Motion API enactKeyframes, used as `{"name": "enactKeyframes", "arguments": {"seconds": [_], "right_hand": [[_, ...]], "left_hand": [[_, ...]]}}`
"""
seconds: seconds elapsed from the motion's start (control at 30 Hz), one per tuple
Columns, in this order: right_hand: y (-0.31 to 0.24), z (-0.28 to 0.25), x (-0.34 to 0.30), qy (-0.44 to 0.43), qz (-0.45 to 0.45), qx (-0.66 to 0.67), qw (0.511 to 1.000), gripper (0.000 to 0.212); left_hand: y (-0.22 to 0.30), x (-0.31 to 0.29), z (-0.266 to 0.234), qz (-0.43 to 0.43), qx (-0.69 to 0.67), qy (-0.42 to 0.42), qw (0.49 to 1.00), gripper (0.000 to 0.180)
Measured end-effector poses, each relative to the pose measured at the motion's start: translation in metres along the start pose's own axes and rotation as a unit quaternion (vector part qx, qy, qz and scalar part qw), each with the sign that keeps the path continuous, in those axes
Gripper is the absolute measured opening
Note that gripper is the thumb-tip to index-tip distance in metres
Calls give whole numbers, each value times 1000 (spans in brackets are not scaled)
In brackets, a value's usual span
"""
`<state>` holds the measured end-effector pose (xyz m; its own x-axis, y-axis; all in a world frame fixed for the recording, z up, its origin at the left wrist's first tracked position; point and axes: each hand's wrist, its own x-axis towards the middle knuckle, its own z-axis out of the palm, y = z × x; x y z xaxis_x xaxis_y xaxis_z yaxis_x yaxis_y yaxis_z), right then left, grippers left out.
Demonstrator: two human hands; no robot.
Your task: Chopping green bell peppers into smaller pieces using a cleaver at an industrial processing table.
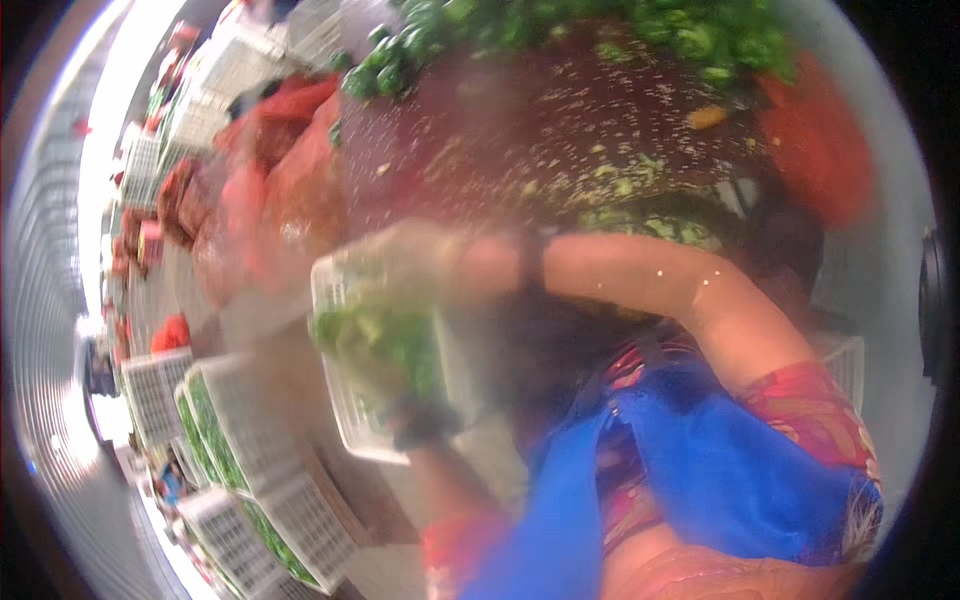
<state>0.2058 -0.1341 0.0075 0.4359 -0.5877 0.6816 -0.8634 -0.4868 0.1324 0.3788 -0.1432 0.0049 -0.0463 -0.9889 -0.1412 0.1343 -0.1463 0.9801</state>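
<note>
A white plastic crate (345,425) stands left of centre with green vegetables (395,335) in it, smeared by motion; they look like peppers. My left hand (370,375), in a pale glove, is low over the crate against the vegetables. Reaching across from the right, my right hand (410,262), also gloved, is over the crate's far side. Blur hides the fingers of both hands, so whether they hold anything cannot be made out.
Beyond the crate is a dark red work surface (450,130) strewn with pale seeds and scraps. Green peppers (700,35) are heaped along its far edge. Red mesh sacks (300,190) lie at the left, another red sack (820,150) at the right. White crates (245,420) stand lower left.
</note>
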Motion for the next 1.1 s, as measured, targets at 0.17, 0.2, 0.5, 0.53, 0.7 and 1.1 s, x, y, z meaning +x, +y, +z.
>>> {"name": "enactKeyframes", "arguments": {"seconds": [0.17, 0.2, 0.5, 0.53, 0.7, 1.1], "right_hand": [[-29, -50, -50, -129, 424, 403, 800, 32], [-35, -59, -78, -121, 546, 359, 747, 26], [20, -230, -211, -24, 492, 357, 794, 24], [31, -230, -213, -80, 618, 343, 703, 26], [80, -199, -243, 438, 728, 476, 229, 28], [112, -210, -299, 567, 656, 441, 230, 31]], "left_hand": [[-82, 91, -160, 109, 432, 46, 894, 61], [-63, 57, -93, 113, 372, 42, 920, 54], [-40, -11, 217, 270, 286, -535, 748, 16], [-51, -14, 247, 274, 311, -575, 705, 16], [-95, -77, 387, -175, 100, -522, 829, 34], [-190, -85, 593, 538, 477, -520, 461, 40]]}}
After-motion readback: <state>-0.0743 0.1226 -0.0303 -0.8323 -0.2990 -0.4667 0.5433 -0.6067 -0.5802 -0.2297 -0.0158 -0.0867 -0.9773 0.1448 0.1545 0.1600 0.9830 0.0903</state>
